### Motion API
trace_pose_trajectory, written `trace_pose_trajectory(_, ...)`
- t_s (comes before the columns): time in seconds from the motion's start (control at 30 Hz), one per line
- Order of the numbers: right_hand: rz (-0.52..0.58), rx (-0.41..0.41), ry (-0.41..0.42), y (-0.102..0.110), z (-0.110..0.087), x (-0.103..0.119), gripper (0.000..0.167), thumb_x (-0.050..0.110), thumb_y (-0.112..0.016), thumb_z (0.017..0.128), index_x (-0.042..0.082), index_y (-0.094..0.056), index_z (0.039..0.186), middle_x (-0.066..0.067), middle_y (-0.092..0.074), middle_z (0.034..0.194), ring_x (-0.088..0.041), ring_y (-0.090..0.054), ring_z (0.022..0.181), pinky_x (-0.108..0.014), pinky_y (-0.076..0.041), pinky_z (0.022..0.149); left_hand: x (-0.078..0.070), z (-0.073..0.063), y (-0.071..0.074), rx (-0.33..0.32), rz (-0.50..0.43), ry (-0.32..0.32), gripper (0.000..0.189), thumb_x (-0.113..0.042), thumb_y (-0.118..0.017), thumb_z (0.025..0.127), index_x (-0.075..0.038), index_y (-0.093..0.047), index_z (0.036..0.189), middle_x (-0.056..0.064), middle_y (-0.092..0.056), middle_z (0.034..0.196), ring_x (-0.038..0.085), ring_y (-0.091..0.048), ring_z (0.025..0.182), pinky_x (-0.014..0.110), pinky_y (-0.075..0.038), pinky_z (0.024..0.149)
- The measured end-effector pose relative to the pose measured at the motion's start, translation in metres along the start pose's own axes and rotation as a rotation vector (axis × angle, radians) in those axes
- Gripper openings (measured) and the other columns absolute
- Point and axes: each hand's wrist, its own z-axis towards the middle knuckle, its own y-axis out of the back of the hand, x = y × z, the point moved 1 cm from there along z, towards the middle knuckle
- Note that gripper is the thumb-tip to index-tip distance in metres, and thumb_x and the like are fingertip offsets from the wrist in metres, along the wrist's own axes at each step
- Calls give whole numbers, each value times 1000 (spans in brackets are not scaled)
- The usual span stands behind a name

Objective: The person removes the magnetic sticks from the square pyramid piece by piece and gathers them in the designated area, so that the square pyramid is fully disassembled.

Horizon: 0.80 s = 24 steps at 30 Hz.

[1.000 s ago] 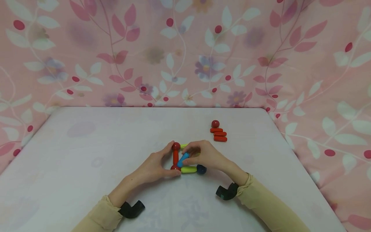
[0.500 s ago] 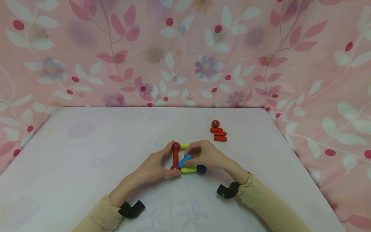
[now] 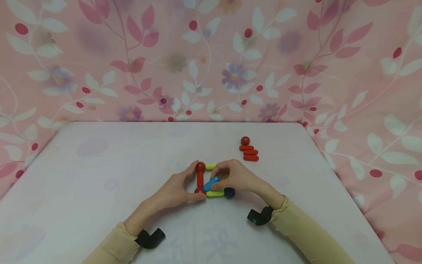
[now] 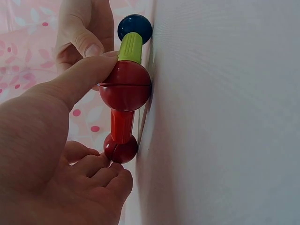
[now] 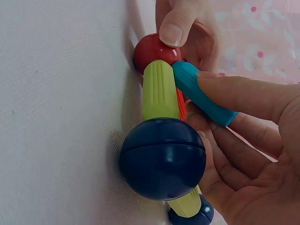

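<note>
My left hand (image 3: 171,190) grips a magnetic ball-and-rod frame on the table, thumb on the near red ball (image 4: 125,86) and fingers at the far red ball (image 3: 200,166). Between these balls runs a red rod (image 3: 200,178). From the near ball a yellow-green rod (image 5: 158,91) leads to a dark blue ball (image 5: 162,159). Another yellow-green rod (image 3: 210,166) extends from the far ball, partly behind my right hand (image 3: 239,176). That hand pinches a blue rod (image 5: 201,93) between thumb and fingers. Its lower end meets the near red ball, and it slants up to the right.
Behind the right hand, a loose red ball (image 3: 245,140) and several short red rods (image 3: 251,158) lie on the white table (image 3: 132,146). A second dark blue ball (image 5: 192,216) shows low in the right wrist view. Floral cloth (image 3: 211,58) hangs behind the table.
The blue rod has tipped lower toward the right, its end staying at the near red ball. My right hand has shifted slightly right with it; the left hand holds still.
</note>
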Motion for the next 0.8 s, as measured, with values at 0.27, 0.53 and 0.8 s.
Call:
trace_pose_trajectory(0.27, 2, 2, -8, 1, 1, -2, 20, 20, -85, 80, 13, -73, 95, 1, -71, 87, -19, -67, 78, -28, -58, 76, -1, 0, 0, -1, 0, -1, 107, -49, -83, 78, -17, -22, 160, 1, -31, 163, 26, -27, 151, 56, -31, 117)
trace_pose_trajectory(0.53, -9, 5, -14, 2, 0, -1, 20, 19, -86, 79, 14, -74, 94, 1, -71, 87, -19, -66, 77, -30, -58, 75, -1, 0, 0, -7, -2, 5, 107, -49, -83, 78, -17, -23, 160, 1, -32, 162, 26, -28, 151, 57, -31, 117)
trace_pose_trajectory(0.8, -27, 18, -17, 3, -1, -1, 18, 17, -85, 79, 13, -75, 93, 2, -70, 86, -17, -66, 75, -29, -58, 73, -2, -1, 0, -8, -4, 11, 107, -49, -83, 77, -17, -23, 160, 2, -32, 162, 27, -28, 151, 57, -31, 117)
